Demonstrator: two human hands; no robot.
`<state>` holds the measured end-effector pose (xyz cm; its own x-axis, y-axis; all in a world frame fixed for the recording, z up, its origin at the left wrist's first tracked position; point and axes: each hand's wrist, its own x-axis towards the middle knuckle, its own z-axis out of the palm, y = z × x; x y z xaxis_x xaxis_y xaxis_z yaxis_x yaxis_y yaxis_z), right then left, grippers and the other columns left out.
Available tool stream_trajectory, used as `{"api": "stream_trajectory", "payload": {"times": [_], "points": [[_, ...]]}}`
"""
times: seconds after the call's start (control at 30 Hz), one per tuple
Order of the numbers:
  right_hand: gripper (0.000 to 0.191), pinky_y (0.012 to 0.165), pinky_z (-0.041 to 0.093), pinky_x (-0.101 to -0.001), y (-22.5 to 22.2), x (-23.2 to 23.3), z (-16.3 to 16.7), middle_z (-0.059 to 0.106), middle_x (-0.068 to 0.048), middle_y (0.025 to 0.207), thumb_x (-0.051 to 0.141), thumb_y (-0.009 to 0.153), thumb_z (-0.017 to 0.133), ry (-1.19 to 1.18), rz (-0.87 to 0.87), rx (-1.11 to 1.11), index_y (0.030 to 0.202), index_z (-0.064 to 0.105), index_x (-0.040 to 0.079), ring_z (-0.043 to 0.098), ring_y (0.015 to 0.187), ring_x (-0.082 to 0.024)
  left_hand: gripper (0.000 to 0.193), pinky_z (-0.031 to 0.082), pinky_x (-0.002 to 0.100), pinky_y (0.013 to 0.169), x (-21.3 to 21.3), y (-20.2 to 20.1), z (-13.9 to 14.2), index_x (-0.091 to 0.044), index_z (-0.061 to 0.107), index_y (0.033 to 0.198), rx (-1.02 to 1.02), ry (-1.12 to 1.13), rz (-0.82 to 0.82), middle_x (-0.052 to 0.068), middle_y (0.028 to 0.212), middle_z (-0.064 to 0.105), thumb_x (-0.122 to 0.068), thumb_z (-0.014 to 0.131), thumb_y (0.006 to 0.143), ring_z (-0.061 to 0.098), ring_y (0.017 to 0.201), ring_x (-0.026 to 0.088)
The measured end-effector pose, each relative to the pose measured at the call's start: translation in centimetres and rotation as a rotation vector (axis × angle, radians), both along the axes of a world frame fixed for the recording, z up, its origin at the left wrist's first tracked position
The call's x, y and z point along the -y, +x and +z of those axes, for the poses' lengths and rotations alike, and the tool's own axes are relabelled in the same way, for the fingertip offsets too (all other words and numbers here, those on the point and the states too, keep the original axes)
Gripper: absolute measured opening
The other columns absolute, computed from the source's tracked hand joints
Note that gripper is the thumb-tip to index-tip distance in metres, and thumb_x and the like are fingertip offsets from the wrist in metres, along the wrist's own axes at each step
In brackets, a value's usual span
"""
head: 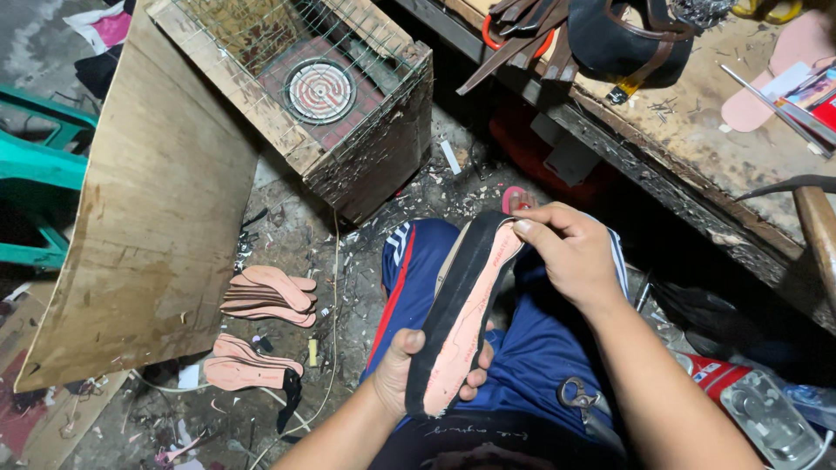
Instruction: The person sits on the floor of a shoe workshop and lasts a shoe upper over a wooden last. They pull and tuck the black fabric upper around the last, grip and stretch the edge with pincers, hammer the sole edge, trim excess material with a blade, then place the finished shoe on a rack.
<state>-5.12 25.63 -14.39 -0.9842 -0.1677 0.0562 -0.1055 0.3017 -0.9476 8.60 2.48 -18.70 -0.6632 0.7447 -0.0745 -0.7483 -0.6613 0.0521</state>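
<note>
A shoe sole [461, 318], pink on its face with a black rubber band wrapped along its edge, is held lengthwise above the person's lap, over blue shorts [531, 348] with red and white stripes. The left hand [418, 370] grips the near end from below, fingers curled around it and thumb on the black edge. The right hand [566, 252] grasps the far end, fingertips pinching the black band against the pink face. A metal carabiner clip [575, 393] hangs at the waist on the right. On the littered floor to the left lie two stacks of pink insoles [266, 300], one nearer the wooden box and one nearer the person [248, 365]. Beyond them stands a wooden box [348, 96] topped with wire mesh, a round coil heater [320, 90] inside it, and a large plywood sheet [148, 218] leans beside it. A turquoise plastic chair [39, 165] sits at the left edge. At upper right a worn workbench [697, 148] carries a dark sandal upper with brown straps [631, 39] and another pink insole [784, 65].
</note>
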Motion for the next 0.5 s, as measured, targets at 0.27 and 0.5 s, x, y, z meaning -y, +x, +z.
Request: {"api": "stream_trajectory", "payload": {"times": [0.27,0.5], "points": [[0.040,0.093,0.053,-0.0284,0.7,-2.5,0.2,0.076,-0.008,0.114,0.028,0.101,0.057,-0.051,0.028,0.167,0.129,0.066,0.001,0.072,0.105,-0.014,0.090,0.055,0.035,0.081,2.4,-0.1,0.7,0.000,0.052,0.141,-0.017,-0.073,0.172,0.020,0.117,0.061,-0.050,0.084,0.074,0.064,0.097,0.028],[0.044,0.079,0.056,-0.0342,12.1,-7.5,-2.8,0.070,-0.009,0.085,0.028,0.074,0.075,0.651,0.130,-0.053,0.114,0.074,0.011,0.073,0.082,-0.022,0.080,0.060,0.036,0.080,11.7,-2.4,0.2,0.005,0.050,0.133,0.019,-0.660,0.935,0.016,0.105,0.066,-0.047,0.079,0.079,0.071,0.087,0.025]]}}
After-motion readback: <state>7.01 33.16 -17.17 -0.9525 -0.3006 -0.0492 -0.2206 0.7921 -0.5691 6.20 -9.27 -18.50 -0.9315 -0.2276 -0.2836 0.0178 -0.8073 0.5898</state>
